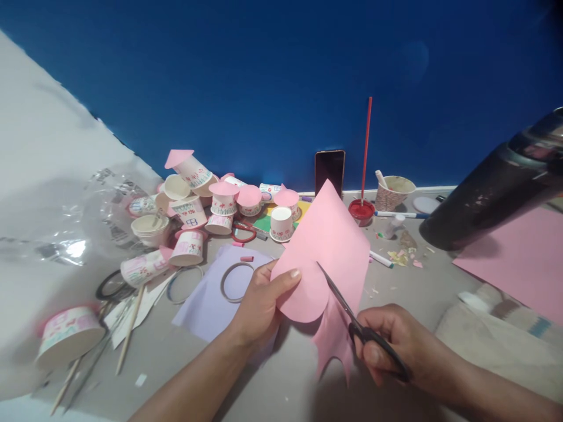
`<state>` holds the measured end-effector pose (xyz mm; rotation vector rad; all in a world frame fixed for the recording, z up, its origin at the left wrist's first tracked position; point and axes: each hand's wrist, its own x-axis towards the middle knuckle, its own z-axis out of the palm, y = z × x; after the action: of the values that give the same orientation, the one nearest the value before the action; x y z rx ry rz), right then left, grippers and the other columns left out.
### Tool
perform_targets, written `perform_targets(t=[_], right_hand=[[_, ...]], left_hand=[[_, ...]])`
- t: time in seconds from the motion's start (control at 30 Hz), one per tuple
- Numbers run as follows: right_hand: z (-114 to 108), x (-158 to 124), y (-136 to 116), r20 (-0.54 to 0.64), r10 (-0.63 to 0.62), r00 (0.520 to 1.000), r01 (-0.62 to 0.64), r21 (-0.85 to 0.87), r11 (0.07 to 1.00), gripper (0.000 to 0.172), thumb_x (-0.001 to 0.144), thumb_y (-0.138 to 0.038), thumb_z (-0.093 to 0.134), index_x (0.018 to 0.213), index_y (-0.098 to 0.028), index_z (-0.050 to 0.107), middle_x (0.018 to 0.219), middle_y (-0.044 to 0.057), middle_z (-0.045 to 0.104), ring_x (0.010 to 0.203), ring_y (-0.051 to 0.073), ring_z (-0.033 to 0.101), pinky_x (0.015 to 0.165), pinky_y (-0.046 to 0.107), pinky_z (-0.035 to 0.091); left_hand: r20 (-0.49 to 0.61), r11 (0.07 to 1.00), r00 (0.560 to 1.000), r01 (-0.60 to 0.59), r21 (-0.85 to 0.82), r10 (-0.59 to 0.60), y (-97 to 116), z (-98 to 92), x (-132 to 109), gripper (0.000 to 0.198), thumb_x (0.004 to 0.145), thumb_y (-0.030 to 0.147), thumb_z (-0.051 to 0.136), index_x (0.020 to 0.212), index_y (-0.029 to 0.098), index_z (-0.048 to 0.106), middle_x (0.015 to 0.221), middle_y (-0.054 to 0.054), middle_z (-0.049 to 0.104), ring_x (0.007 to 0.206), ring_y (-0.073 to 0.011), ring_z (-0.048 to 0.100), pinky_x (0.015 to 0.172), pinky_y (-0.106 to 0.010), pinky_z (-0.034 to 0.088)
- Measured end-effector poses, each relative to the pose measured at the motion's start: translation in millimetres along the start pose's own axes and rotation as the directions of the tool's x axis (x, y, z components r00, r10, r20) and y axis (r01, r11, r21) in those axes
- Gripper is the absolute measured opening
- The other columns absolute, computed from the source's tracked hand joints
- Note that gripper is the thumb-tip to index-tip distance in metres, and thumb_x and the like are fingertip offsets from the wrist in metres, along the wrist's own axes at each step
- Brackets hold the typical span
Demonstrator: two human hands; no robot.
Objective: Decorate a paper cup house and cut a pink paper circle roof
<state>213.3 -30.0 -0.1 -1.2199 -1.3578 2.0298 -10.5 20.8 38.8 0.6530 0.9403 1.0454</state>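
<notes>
A sheet of pink paper [334, 234] is held up over the table, its lower left part cut to a rounded edge and a jagged strip hanging below. My left hand [268, 299] pinches that rounded part, thumb on top, the other fingers mostly hidden behind. Black-handled scissors [345, 302] are in my right hand [389, 340], with fingers in the handle loops. Their blades lie on the paper, pointing up and left, the tip near the middle of the sheet. Under the paper's left side is a lilac sheet [206, 293] with a tape ring [237, 282] on it.
Decorated paper cups [189, 246] with pink tops crowd the back left, beside clear plastic wrapping [109, 217]. A phone [329, 167], red paint pot [361, 212] and patterned cup [394, 192] stand behind. A dark bottle [479, 187] and pink sheet [519, 258] are at right.
</notes>
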Motion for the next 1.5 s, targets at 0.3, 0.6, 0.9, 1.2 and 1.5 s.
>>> perform_targets(t=[0.3,0.6,0.9,1.2,1.5], right_hand=[[0.9,-0.2,-0.3,-0.01,0.015,1.0,-0.015,0.015,1.0,0.056,0.065,-0.071,0.078,0.066,-0.019,0.055,0.053,-0.002,0.056,0.047,0.009,0.041,0.046,0.022,0.029],[2.4,-0.2,-4.6,-0.011,0.068,0.998,-0.067,0.053,0.996,0.044,0.062,-0.056,0.081,0.064,-0.02,0.056,0.053,-0.003,0.057,0.047,0.009,0.046,0.046,0.021,0.031],[3.1,-1.6,-6.9,-0.014,0.06,0.998,-0.059,0.029,0.998,0.042,0.064,-0.055,0.079,0.065,-0.02,0.057,0.053,-0.002,0.058,0.049,0.011,0.046,0.048,0.022,0.032],[3.9,-1.4,2.1,-0.024,0.024,0.999,-0.023,0.043,0.999,0.043,0.066,-0.055,0.08,0.067,-0.019,0.058,0.054,-0.001,0.058,0.049,0.01,0.044,0.048,0.022,0.032],[2.5,-3.5,1.4,-0.016,-0.016,1.0,0.016,0.016,1.0,0.064,0.065,-0.078,0.079,0.071,-0.017,0.059,0.056,0.0,0.059,0.049,0.01,0.043,0.047,0.022,0.029]], left_hand=[[0.029,0.999,0.999,0.017,-0.031,-0.016,-0.3,-2.4,1.5,0.03,0.063,0.031,0.097,0.079,0.012,0.079,0.063,-0.003,0.073,0.058,-0.0125,0.065,0.056,-0.019,0.051],[0.075,0.999,0.997,0.035,0.001,-0.035,4.9,-4.0,1.6,0.03,0.064,0.029,0.096,0.08,0.01,0.08,0.067,-0.005,0.073,0.057,-0.0106,0.062,0.054,-0.018,0.048],[0.061,0.999,0.998,0.017,0.027,-0.019,3.0,-4.0,1.9,0.031,0.066,0.03,0.095,0.083,0.01,0.081,0.07,-0.006,0.075,0.06,-0.0127,0.065,0.059,-0.02,0.052],[0.013,1.0,1.0,-0.024,0.01,0.024,-0.8,-3.4,-0.8,0.033,0.063,0.028,0.099,0.087,0.013,0.082,0.076,-0.006,0.078,0.065,-0.0145,0.069,0.063,-0.023,0.056],[0.012,0.993,1.0,-0.007,0.115,0.005,-1.5,-6.5,-1.9,0.037,0.066,0.03,0.097,0.095,0.012,0.083,0.084,-0.01,0.081,0.068,-0.0165,0.071,0.066,-0.025,0.058]])
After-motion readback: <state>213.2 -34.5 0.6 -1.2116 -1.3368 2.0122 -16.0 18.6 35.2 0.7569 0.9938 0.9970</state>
